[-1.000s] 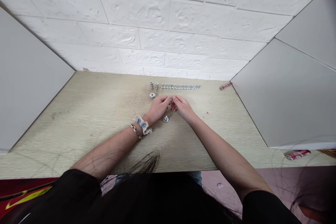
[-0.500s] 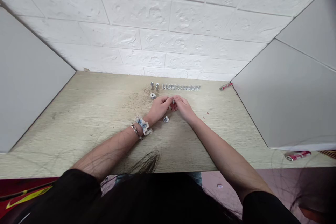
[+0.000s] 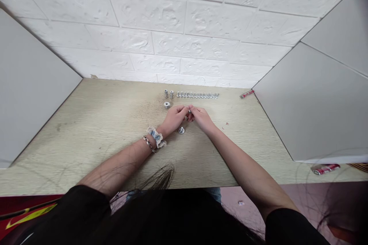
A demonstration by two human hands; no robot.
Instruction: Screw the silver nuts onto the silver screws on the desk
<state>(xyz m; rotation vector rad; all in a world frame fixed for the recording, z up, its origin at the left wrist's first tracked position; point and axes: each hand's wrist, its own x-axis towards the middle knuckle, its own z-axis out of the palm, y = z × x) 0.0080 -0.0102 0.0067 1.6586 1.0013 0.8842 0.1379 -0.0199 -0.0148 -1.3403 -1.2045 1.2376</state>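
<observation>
Person at the tabletop [image 3: 115, 118], both hands together past its middle, toward the far edge. Left hand [image 3: 174, 118] and right hand [image 3: 201, 118] meet at the fingertips, pinching a small metal piece [image 3: 189, 111] between them; mostly covered by fingers, exact type can't be told. Fingers of both bent in, thumbs on top.

Just beyond the hands, near the far edge: row of bolts [image 3: 197, 95], side by side, running left to right. At its left end, two nut stacks [image 3: 169, 94], upright, apart from each other. Washer stack [image 3: 167, 105] sits nearer the person, just beside the left hand. Bolt with a wide washer [image 3: 181, 130] stands on the near side of the hands, close to the left wrist.

Red battery [image 3: 246, 94] by the far right corner, near the right panel [image 3: 310, 103]; another battery [image 3: 326, 169] toward the near right corner. Left wrist wears a scrunchie [image 3: 156, 137] and chain bracelet [image 3: 149, 144]. White brick-pattern wall [image 3: 172, 46] behind.
</observation>
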